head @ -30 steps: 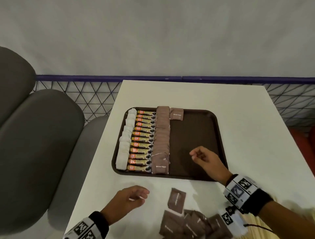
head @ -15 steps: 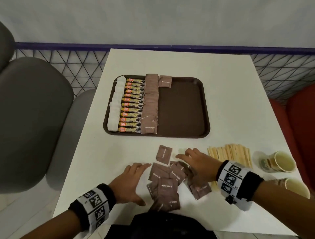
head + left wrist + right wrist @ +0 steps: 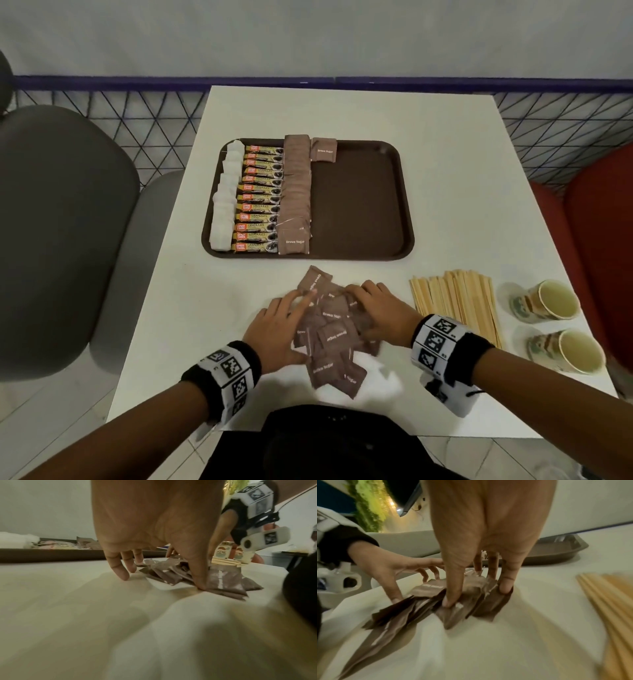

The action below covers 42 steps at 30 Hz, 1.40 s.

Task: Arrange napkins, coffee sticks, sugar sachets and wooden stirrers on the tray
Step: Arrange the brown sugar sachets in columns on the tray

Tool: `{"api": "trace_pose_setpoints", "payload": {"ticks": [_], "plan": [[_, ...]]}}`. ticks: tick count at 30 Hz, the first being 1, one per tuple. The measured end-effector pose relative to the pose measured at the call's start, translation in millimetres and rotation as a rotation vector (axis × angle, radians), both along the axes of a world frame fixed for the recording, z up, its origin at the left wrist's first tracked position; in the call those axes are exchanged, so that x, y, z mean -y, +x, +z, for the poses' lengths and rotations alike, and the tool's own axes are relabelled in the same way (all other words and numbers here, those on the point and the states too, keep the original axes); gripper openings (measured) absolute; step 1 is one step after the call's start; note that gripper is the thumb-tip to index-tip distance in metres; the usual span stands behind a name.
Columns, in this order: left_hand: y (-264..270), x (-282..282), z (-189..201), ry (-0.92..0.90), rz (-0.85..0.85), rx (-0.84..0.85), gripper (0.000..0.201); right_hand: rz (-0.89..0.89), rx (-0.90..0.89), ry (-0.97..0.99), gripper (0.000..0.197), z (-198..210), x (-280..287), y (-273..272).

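Observation:
A loose pile of brown sugar sachets (image 3: 337, 337) lies on the white table in front of the brown tray (image 3: 407, 205). My left hand (image 3: 291, 308) touches the pile's left side, fingers straight down on the table and thumb against a sachet (image 3: 223, 578). My right hand (image 3: 363, 301) sits on the pile's right side; in the right wrist view its thumb and fingers (image 3: 505, 588) pinch a bunch of tilted sachets (image 3: 426, 588). On the tray lie a column of white napkins (image 3: 224, 198), a row of coffee sticks (image 3: 262, 202), a column of sugar sachets (image 3: 297, 192) and one sachet (image 3: 323, 149) beside its top.
Wooden stirrers (image 3: 459, 305) lie in a fan right of my right hand. Two paper cups (image 3: 544, 299) (image 3: 568, 349) lie on their sides at the table's right edge. A grey chair (image 3: 61, 222) stands left, a red seat (image 3: 599, 240) right, a wire fence (image 3: 137, 120) behind.
My right hand came back from over the tray to the loose sachets. Both hands have closed in on the pile from either side, bunching it. The head view has tilted down.

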State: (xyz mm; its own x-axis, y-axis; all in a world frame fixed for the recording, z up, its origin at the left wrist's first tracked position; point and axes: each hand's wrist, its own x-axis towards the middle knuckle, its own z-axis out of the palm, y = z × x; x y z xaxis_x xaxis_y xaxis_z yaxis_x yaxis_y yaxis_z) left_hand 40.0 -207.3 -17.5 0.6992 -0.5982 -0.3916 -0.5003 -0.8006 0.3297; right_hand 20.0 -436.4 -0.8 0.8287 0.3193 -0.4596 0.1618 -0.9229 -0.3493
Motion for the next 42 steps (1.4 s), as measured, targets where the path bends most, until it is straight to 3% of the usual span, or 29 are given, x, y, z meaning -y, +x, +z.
{"api": "trace_pose_setpoints", "payload": {"ticks": [3, 6, 11, 15, 19, 23, 26, 31, 34, 38, 42], "plan": [[8.1, -5.0, 5.4, -0.085, 0.109, -0.022, 0.104, -0.158, 0.051, 0.148, 0.072, -2.2, -1.0, 0.2], [9.4, -15.5, 7.5, -0.155, 0.197, -0.107, 0.101, -0.196, 0.125, 0.154, 0.065, -2.8, 6.2, -3.7], [15.7, -12.4, 9.9, -0.174, 0.31, -0.225, 0.108, -0.329, -0.027, 0.095, 0.109, 1.3, 9.8, -14.3], [24.1, 8.2, 11.6, -0.065, 0.252, -0.311, 0.132, -0.243, -0.072, -0.013, 0.131, -4.2, -9.5, -19.6], [17.6, 17.6, 9.7, 0.038, 0.105, -0.249, 0.138, -0.211, -0.017, 0.018, 0.124, -12.2, -27.7, -13.1], [24.5, 13.1, 7.1, -0.067, 0.228, -0.248, 0.129, -0.209, 0.012, 0.208, 0.104, -10.2, -26.9, 2.6], [28.0, 3.4, 9.2, -0.152, 0.291, -0.26, 0.121, -0.165, 0.042, 0.288, 0.101, -1.8, -16.9, 13.7], [19.7, -7.1, 7.9, -0.085, 0.246, -0.258, 0.132, 0.15, 0.075, 0.08, 0.125, 2.1, -14.2, 32.3], [20.1, -2.9, 3.8, -0.094, 0.26, -0.232, 0.127, 0.279, 0.075, -0.082, 0.131, -6.0, -29.1, 32.3], [27.5, 0.5, 1.5, -0.206, 0.335, -0.243, 0.095, 0.184, 0.008, 0.057, 0.112, -12.1, -42.4, 30.4], [35.1, -2.3, -0.3, -0.209, 0.361, -0.236, 0.106, 0.183, -0.018, 0.172, 0.096, -12.3, -35.7, 31.4]]}}
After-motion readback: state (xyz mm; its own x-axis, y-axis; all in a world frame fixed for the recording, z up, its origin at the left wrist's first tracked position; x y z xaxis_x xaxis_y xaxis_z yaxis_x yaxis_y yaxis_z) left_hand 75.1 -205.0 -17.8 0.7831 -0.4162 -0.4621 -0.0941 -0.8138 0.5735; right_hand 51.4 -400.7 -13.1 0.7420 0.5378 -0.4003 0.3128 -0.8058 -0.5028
